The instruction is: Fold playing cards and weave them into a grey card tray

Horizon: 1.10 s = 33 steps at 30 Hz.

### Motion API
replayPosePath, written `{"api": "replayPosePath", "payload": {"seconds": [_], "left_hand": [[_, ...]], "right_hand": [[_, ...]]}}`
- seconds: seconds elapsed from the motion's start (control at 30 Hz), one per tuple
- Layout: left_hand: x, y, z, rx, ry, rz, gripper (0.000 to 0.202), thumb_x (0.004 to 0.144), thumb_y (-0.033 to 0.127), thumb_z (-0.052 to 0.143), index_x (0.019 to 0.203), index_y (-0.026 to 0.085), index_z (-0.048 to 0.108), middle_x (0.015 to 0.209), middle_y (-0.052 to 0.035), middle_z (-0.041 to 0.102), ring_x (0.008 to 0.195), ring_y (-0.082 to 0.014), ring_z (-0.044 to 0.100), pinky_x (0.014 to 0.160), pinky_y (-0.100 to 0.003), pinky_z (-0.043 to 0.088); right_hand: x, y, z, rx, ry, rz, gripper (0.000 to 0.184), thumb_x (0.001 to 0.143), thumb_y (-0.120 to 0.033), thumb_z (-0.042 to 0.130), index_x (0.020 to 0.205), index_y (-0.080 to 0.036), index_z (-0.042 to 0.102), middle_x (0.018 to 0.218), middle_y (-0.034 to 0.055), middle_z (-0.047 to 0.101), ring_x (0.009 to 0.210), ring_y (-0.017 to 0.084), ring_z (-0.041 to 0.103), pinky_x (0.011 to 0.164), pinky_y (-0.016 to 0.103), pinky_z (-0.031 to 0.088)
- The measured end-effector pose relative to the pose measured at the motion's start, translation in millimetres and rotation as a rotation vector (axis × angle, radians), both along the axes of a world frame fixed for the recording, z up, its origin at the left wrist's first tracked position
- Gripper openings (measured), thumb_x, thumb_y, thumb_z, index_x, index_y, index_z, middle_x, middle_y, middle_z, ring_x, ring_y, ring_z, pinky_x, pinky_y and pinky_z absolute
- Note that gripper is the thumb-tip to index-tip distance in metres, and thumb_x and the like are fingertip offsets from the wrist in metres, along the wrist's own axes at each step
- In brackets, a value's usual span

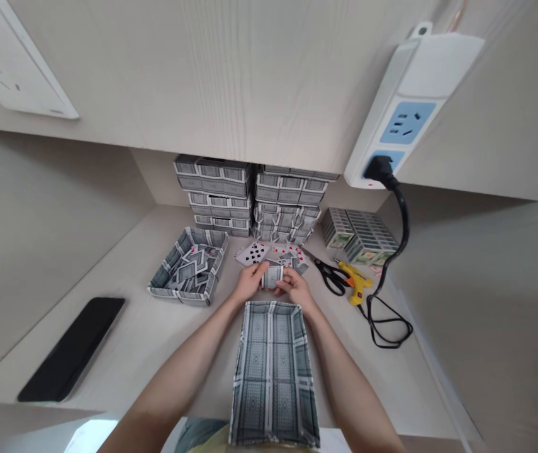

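Note:
Between my two hands is a playing card (pixel 272 277), its grey patterned back facing up. My left hand (pixel 250 281) pinches its left side, and the fingers of my right hand (pixel 295 287) close on its right side. Whether it is one card or a small stack I cannot tell. Just beyond my hands lie loose playing cards (pixel 252 253), some face up. Nearer to me, between my forearms, sits an open box made of playing cards (pixel 269 371). To the left, a second card box (pixel 162 283) holds a pile of folded cards (pixel 190 270).
Stacked card boxes (pixel 219 185) stand at the back. Packs of cards (pixel 360 233), black scissors (pixel 330 277) and a yellow glue gun (pixel 357 283) lie on the right. Its cord (pixel 405 220) runs to a power strip (pixel 410 113). A black phone-like slab (pixel 73 349) lies left.

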State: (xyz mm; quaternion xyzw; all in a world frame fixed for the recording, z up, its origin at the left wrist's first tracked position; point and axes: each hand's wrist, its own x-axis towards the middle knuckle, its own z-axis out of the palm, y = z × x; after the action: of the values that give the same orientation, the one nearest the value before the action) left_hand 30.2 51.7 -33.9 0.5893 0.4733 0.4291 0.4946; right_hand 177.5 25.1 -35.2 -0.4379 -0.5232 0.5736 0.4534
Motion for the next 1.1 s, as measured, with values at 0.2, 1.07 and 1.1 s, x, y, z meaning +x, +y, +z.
{"api": "replayPosePath", "payload": {"seconds": [0.2, 1.07, 1.1], "left_hand": [[2.5, 0.7, 4.1, -0.059, 0.044, -0.047, 0.045, 0.074, 0.054, 0.038, 0.062, 0.013, 0.052, 0.042, 0.0034, 0.049, 0.036, -0.0094, 0.046, 0.035, -0.02, 0.035], [1.6, -0.5, -3.3, 0.189, 0.164, -0.07, 0.024, 0.075, 0.038, 0.045, 0.068, 0.015, 0.045, 0.051, 0.0055, 0.041, 0.047, -0.0065, 0.04, 0.044, -0.017, 0.031], [1.4, -0.4, -4.0, 0.194, 0.138, -0.08, 0.023, 0.075, 0.037, 0.046, 0.071, 0.015, 0.046, 0.052, 0.0055, 0.041, 0.048, -0.0064, 0.04, 0.045, -0.017, 0.031]], "right_hand": [[-1.4, -1.1, -0.4, 0.031, 0.012, 0.018, 0.018, 0.065, -0.029, 0.057, 0.078, -0.019, 0.049, 0.055, -0.0026, 0.059, 0.047, 0.012, 0.055, 0.049, 0.026, 0.045], [-3.6, -1.8, -12.4, 0.101, -0.16, -0.146, 0.032, 0.072, -0.04, 0.05, 0.095, -0.023, 0.037, 0.05, -0.0066, 0.053, 0.034, 0.01, 0.047, 0.034, 0.02, 0.038], [-3.8, -1.7, -12.8, 0.098, -0.154, -0.156, 0.032, 0.072, -0.04, 0.05, 0.095, -0.023, 0.036, 0.051, -0.0065, 0.054, 0.034, 0.01, 0.047, 0.034, 0.02, 0.038]]}}
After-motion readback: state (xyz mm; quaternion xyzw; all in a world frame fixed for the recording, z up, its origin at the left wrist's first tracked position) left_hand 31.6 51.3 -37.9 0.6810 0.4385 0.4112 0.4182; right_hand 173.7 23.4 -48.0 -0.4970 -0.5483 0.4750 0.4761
